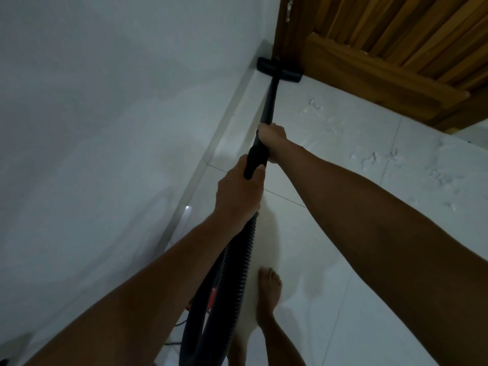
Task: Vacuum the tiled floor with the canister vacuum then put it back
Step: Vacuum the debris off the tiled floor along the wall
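Glossy white tiles cover the floor (343, 260); the door (383, 48) is grained, varnished wood; the wand (268, 107) looks matt black; the hose (237, 273) is ribbed.

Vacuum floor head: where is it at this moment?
In the head view, the floor head sits upper centre, in the corner where the white wall meets the wooden door, on the tiled floor.

The canister vacuum (211, 299) is mostly hidden behind the left forearm and the ribbed hose (237, 273), which is cut off by the bottom edge.
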